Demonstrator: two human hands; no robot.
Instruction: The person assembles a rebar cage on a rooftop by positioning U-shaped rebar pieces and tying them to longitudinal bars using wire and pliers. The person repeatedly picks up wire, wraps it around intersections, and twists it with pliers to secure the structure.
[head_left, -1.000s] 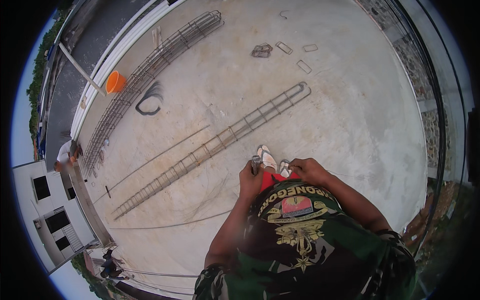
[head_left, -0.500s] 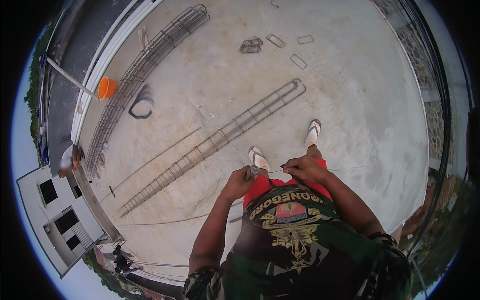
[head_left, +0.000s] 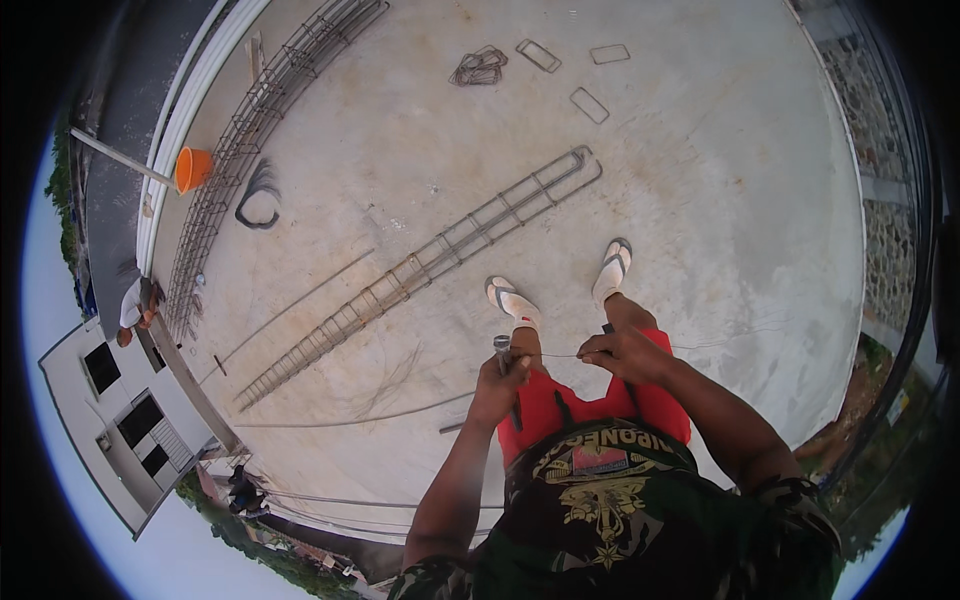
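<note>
Red shorts point(head_left: 560, 405), dark printed shirt point(head_left: 610, 510), white sandals point(head_left: 507, 297).

Standing on concrete slab point(head_left: 700, 200), both hands on a wire.
Left hand point(head_left: 497, 380) grips a metal tool point(head_left: 502, 350); right hand point(head_left: 622, 352) pinches thin wire point(head_left: 560, 356) stretched between them. Long rebar cage point(head_left: 430, 265) lies just ahead of the sandals point(head_left: 510, 298). Orange bucket point(head_left: 193, 168) at far edge.

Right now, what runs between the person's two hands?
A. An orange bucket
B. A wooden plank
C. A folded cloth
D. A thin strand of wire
D: a thin wire stretches from the left hand, which also grips a small metal tool, across to the right hand, above the concrete slab.
</note>
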